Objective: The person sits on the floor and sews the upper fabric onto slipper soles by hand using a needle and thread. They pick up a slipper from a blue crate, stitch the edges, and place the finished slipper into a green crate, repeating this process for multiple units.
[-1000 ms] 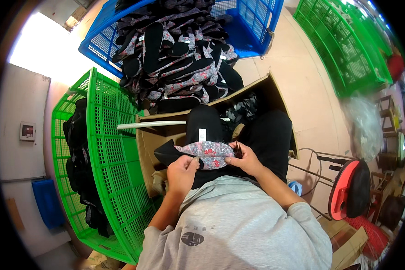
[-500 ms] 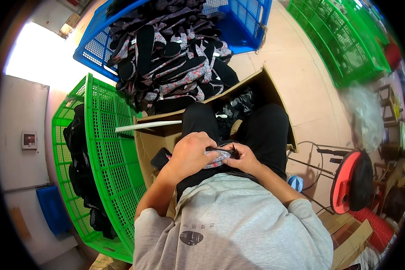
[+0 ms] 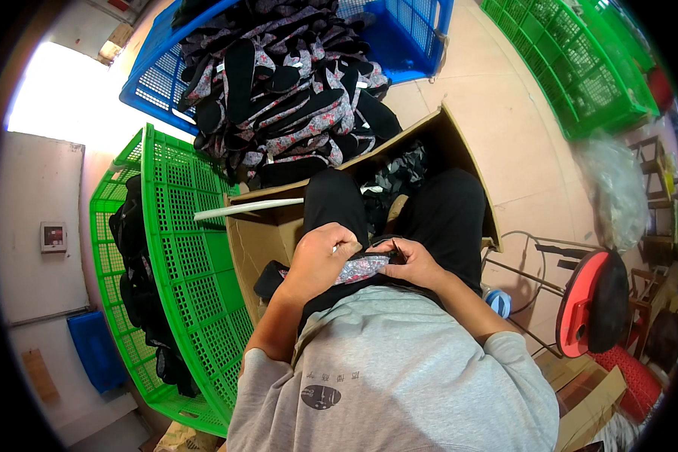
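Across my lap lies a cloth slipper (image 3: 361, 269) with a grey and red floral print and black edging. My left hand (image 3: 320, 260) is closed at its left part, thumb and fingertips pressed together; a small pale spot shows between them, too small to name. On the other side my right hand (image 3: 413, 264) pinches the black edge between thumb and fingers. A black rounded end (image 3: 270, 280) sticks out beside my left wrist; whether it belongs to the same slipper I cannot tell. My left hand covers part of the print.
An open cardboard box (image 3: 471, 169) with dark cloth pieces surrounds my knees. Beyond it, floral and black slippers (image 3: 301, 113) heap out of a blue crate (image 3: 403, 60). A green crate (image 3: 177, 248) stands close on my left, a red-and-black round stool (image 3: 591, 301) on my right.
My left hand has drawn back slightly and curled its fingers closer, with the thumb raised. More of the floral print shows between my hands. My right hand keeps nearly the same place.
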Demonstrator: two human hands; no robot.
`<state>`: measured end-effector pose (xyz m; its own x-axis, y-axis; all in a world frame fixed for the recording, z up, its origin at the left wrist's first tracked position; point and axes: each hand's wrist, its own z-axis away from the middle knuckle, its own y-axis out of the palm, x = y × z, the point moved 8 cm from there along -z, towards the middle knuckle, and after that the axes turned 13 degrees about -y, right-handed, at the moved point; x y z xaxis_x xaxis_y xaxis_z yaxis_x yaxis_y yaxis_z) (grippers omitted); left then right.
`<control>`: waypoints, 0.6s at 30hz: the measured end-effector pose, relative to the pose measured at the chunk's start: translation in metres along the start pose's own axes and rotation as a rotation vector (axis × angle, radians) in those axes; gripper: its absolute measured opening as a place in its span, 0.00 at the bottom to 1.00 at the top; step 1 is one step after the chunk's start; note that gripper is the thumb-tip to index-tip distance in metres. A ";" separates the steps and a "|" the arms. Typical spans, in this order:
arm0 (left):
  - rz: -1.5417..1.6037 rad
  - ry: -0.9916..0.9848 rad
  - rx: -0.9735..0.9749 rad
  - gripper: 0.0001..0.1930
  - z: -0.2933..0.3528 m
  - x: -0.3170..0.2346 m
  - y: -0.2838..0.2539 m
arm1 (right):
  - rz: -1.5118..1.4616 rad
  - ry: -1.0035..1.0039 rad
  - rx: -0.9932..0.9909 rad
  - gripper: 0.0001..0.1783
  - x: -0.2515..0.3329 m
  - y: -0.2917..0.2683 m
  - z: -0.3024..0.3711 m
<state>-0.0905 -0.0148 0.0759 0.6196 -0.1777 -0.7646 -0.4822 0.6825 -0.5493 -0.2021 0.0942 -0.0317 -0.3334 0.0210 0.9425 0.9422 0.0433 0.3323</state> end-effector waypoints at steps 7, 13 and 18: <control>0.109 -0.091 0.016 0.05 -0.007 0.017 0.005 | 0.113 0.017 0.084 0.21 -0.005 -0.010 -0.001; 0.352 -0.239 0.060 0.04 -0.009 0.034 0.008 | 0.066 0.029 0.043 0.19 -0.012 -0.013 -0.001; 0.147 -0.201 0.174 0.08 -0.006 0.013 0.005 | -0.018 0.069 -0.015 0.18 -0.015 -0.012 -0.001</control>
<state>-0.0886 -0.0181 0.0613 0.6698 0.0641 -0.7398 -0.4728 0.8050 -0.3584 -0.2082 0.0928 -0.0492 -0.3481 -0.0490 0.9362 0.9364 0.0283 0.3497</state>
